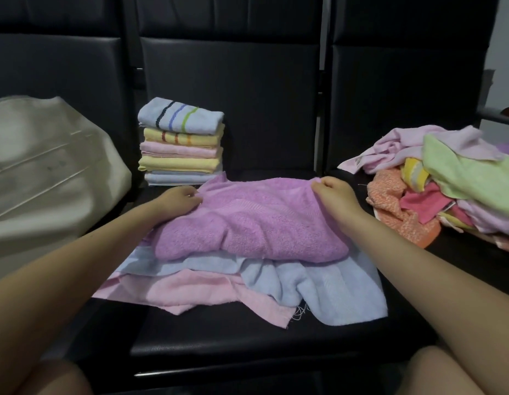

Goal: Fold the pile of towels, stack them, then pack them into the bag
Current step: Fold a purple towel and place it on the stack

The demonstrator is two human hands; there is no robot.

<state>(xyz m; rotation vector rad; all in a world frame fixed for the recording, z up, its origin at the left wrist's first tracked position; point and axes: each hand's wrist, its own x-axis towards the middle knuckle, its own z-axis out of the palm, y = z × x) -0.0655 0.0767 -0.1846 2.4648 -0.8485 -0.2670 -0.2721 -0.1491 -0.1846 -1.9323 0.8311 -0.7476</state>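
At centre frame, the left hand point(182, 198) and right hand point(331, 192) each pinch a far corner of the purple towel point(247, 223), which lies on a blue towel point(327, 289) and a pink towel point(190, 289) on the black seat point(219, 343). The folded stack point(181, 143) stands behind, upper left of centre; the beige bag point(45, 172) sits at left; the unfolded pile point(447, 178) lies at right

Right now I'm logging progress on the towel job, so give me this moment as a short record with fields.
in hand: purple towel, gripped at its far corners by left hand and right hand
underneath: blue towel and pink towel, unfolded
folded stack: behind, at left
unfolded pile: at right
bag: far left, no towels seen in it
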